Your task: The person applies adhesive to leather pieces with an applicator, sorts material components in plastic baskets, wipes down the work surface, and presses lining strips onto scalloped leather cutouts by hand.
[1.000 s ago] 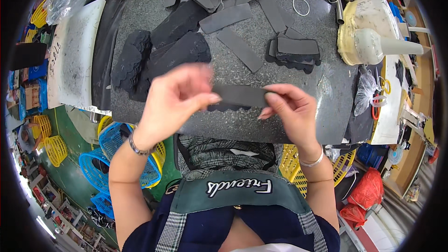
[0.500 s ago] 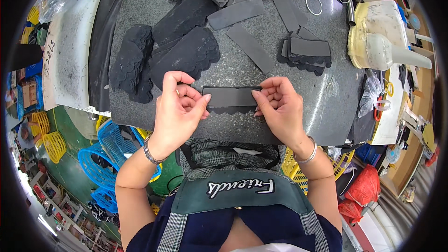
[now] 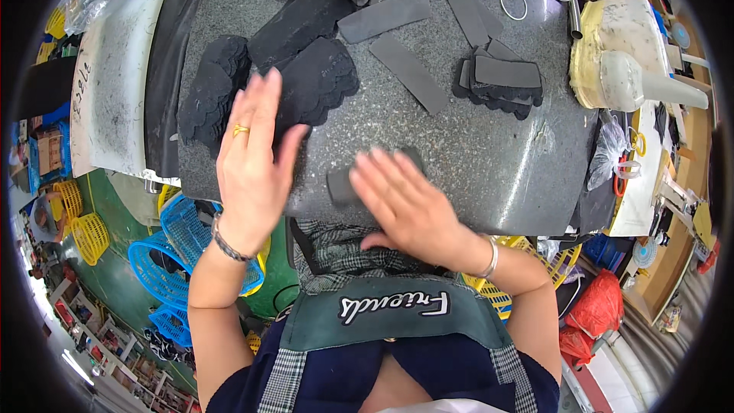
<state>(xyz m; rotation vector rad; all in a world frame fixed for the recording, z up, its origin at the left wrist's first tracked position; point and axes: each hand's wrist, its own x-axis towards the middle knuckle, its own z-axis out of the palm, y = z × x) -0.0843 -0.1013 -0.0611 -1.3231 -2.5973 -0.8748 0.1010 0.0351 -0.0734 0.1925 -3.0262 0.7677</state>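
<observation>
My right hand (image 3: pixel 401 199) lies flat, fingers stretched, over a dark grey strip (image 3: pixel 341 186) on the tabletop and hides most of it. My left hand (image 3: pixel 252 153) is raised with its fingers extended and thumb apart, holding nothing. It is nearest to the stacks of black scallop-edged pieces (image 3: pixel 325 84), (image 3: pixel 210 92) at the left, and covers part of them. To the right sits a small pile of black scalloped pieces with grey strips on top (image 3: pixel 506 73). One loose grey strip (image 3: pixel 410 74) rests between the piles.
More grey strips (image 3: pixel 386 18) are heaped at the far side of the speckled stone tabletop (image 3: pixel 459 145). A white ring (image 3: pixel 513 3) lies at the far right. A glue-stained container with a pale bottle (image 3: pixel 623 80) stands at the right edge. Blue baskets (image 3: pixel 160 268) are below on the left.
Both hands were pinching the ends of the grey strip laid on a scalloped piece. My left hand has let go and moved up-left; my right hand now lies flat across the strip.
</observation>
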